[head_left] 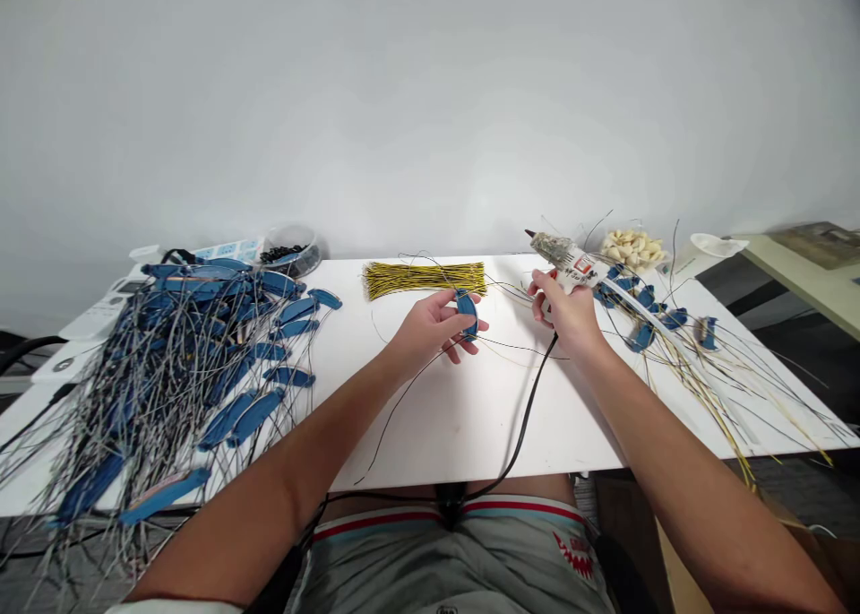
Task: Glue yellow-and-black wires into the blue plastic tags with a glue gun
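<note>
Over the middle of the white table [417,426], my left hand [436,325] pinches a small curved blue piece [466,315] with thin dark wires trailing from it. My right hand [564,307] is wrapped round the handle of a white glue gun [568,261], whose dark nozzle points up and to the left, away from the blue piece. A white glue stick [645,311] seems to stick out of the gun's back end. The gun's black cord [528,421] hangs down over the table's front edge. Behind my left hand lies a bundle of yellow and black wires [423,278].
On the left is a large heap of blue curved pieces [221,327] with tangled grey wires. A clear tub of small black parts [290,252] stands behind it. To the right are more wired blue pieces [641,334], a pile of cream-coloured pieces [632,248] and a white holder [712,248].
</note>
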The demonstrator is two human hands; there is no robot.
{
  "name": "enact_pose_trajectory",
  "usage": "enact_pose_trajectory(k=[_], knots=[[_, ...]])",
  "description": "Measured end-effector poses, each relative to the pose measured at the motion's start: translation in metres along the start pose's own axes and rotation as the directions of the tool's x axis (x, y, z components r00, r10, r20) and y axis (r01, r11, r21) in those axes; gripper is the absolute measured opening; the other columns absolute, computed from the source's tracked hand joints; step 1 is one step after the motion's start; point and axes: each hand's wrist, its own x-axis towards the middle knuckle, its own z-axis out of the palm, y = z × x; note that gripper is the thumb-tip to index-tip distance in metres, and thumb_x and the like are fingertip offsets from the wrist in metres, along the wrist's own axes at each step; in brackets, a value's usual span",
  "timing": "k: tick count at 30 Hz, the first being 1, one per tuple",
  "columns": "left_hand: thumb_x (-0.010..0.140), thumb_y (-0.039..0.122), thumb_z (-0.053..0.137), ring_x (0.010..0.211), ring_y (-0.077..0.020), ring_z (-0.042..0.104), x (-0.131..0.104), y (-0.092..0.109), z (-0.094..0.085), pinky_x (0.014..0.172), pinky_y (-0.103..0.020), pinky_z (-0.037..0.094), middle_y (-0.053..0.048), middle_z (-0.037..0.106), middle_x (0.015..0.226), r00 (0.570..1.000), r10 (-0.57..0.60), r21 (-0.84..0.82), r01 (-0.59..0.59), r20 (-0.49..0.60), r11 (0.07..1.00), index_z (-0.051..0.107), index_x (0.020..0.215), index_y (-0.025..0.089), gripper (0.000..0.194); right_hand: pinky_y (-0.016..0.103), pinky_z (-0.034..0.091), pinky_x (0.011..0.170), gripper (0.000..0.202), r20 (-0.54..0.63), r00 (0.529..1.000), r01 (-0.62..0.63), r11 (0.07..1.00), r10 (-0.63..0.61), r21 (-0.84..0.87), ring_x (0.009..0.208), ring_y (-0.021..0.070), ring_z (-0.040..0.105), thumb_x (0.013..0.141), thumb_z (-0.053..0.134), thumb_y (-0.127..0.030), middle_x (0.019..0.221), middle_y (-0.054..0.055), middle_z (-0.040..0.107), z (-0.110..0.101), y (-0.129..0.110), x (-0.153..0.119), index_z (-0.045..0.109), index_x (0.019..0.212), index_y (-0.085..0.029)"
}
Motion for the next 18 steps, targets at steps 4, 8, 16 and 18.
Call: enact_pose_trajectory(k=[4,8,16,18], knots=[[0.091,0.031,0.070,0.066,-0.0172,0.073,0.0012,-0.0015,-0.0016,0.047,-0.022,0.048,-0.014,0.079,0.107,0.998,-0.013,0.061,0.016,-0.057,0.998,0.063,0.129,0.016,0.042,0.022,0.025,0.033,0.039,0.005,1.000,0.006,1.000,-0.006,-0.027,0.040,0.0089,0.049,0.081,0.079,-0.048,0.078,0.001,0.066,0.0015,0.0007,-0.0003,0.052,0.082,-0.020],[0.090,0.029,0.069,0.060,-0.0136,0.068,0.0022,-0.0028,-0.0025,0.046,-0.021,0.043,-0.012,0.079,0.104,0.994,-0.008,0.134,0.023,-0.112,0.991,0.066,0.124,0.017,0.037,0.022,0.027,0.034,0.036,0.009,1.000,0.011,0.998,-0.010,-0.059,0.040,0.0082,0.048,0.082,0.077,-0.047,0.078,0.001,0.065,0.0023,0.0010,-0.0009,0.054,0.081,-0.019],[0.086,0.026,0.070,0.053,-0.0095,0.058,0.0017,-0.0015,0.0015,0.050,-0.022,0.042,-0.010,0.080,0.092,0.984,0.031,0.167,-0.001,-0.177,0.986,0.068,0.117,0.015,0.033,0.022,0.031,0.037,0.036,0.103,0.994,-0.012,0.989,0.027,-0.147,0.040,0.0069,0.048,0.085,0.074,-0.050,0.079,0.002,0.068,0.0000,0.0075,-0.0001,0.061,0.080,-0.017],[0.084,0.026,0.071,0.052,-0.0095,0.057,0.0019,-0.0006,0.0013,0.050,-0.023,0.043,-0.010,0.079,0.088,0.981,0.041,0.164,-0.010,-0.187,0.986,0.068,0.115,0.014,0.033,0.022,0.031,0.037,0.037,0.112,0.993,-0.025,0.988,0.042,-0.154,0.041,0.0073,0.049,0.086,0.073,-0.051,0.078,0.003,0.068,0.0006,0.0080,0.0004,0.061,0.079,-0.017]])
